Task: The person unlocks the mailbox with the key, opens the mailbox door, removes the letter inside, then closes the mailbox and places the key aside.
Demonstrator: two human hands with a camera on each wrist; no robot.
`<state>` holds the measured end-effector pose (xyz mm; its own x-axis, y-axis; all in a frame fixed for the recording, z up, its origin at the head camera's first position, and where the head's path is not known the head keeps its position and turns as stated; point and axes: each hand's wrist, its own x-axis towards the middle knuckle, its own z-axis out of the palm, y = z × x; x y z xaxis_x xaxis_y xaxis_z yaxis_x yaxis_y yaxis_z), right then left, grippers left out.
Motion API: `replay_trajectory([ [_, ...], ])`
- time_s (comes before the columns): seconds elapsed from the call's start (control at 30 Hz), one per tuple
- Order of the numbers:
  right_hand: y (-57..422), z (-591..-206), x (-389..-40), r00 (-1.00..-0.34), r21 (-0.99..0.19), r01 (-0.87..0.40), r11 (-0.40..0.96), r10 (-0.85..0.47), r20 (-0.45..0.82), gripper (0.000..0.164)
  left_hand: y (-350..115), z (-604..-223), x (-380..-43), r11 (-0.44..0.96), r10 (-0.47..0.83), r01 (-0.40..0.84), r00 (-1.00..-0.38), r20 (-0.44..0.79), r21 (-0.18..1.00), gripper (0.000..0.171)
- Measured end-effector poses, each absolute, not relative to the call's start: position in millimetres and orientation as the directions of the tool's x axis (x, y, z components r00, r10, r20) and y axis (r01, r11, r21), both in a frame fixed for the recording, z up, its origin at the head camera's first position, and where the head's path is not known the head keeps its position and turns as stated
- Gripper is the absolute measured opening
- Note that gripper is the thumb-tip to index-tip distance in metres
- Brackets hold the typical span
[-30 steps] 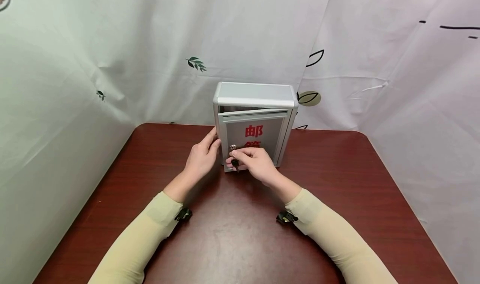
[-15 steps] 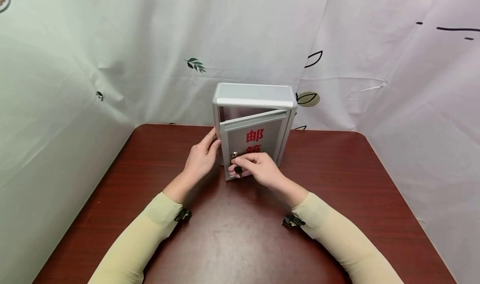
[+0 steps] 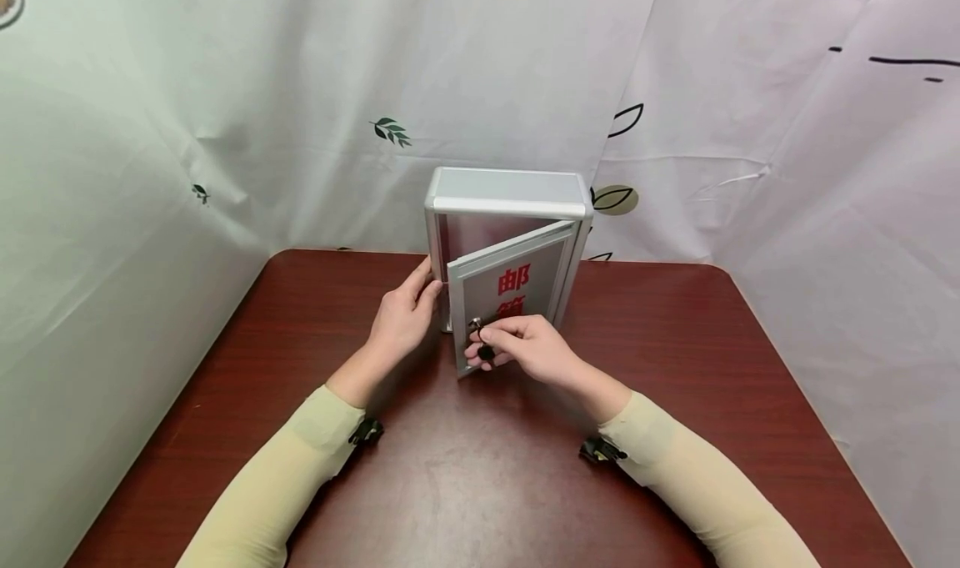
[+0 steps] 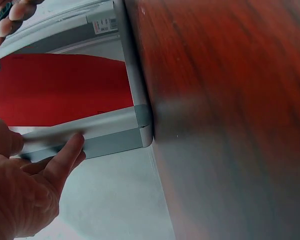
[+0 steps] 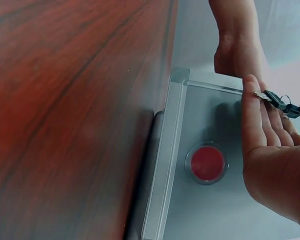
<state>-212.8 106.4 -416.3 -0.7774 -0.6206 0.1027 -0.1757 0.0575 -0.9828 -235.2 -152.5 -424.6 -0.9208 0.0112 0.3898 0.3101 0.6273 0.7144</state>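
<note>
A silver metal mailbox (image 3: 510, 186) with red characters stands on the table, its front door (image 3: 487, 293) swung partway out. My right hand (image 3: 536, 351) pinches a black-headed key (image 3: 477, 328) at the door's lock, and a second key (image 5: 264, 96) dangles over the fingers in the right wrist view. My left hand (image 3: 401, 314) rests against the mailbox's left side, fingers straight along it and thumb near the front edge. Inside, a flat red thing (image 4: 65, 90) shows in the left wrist view. The door's round window (image 5: 207, 162) looks red.
The mailbox stands on a reddish-brown wooden table (image 3: 450, 485), close to its back edge. White curtains (image 3: 480, 67) with leaf prints surround the table at the back and sides. A small black device (image 3: 366, 431) sits at each wrist.
The door has swung further out towards me, its free edge moving forward and a little right. My right hand has moved with it, towards me and right. The left hand has stayed in place.
</note>
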Motion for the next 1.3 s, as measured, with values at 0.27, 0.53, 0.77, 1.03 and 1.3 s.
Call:
replay_trajectory([
  [0.27, 115, -416, -208, -0.765, -0.985, -0.160, 0.058, -0.638, 0.087, 0.034, -153, -424, -234, 0.621, 0.005, 0.307, -0.922, 0.388, 0.721, 0.054],
  [0.53, 126, -415, -203, -0.743, -0.987, -0.147, 0.063, -0.666, 0.068, 0.033, -153, -424, -235, 0.623, 0.006, 0.312, -0.919, 0.395, 0.717, 0.053],
  [0.77, 137, -414, -200, -0.719, -0.986, -0.159, 0.054, -0.690, 0.078, 0.032, -153, -425, -235, 0.611, 0.009, 0.313, -0.921, 0.389, 0.727, 0.053],
  [1.03, 150, -415, -200, -0.677, -0.981, -0.192, 0.036, -0.728, 0.106, 0.031, -153, -426, -236, 0.613, 0.010, 0.306, -0.925, 0.380, 0.728, 0.054],
  [1.3, 162, -414, -202, -0.648, -0.977, -0.206, 0.049, -0.755, 0.099, 0.026, -153, -425, -235, 0.611, 0.004, 0.286, -0.933, 0.359, 0.738, 0.055],
])
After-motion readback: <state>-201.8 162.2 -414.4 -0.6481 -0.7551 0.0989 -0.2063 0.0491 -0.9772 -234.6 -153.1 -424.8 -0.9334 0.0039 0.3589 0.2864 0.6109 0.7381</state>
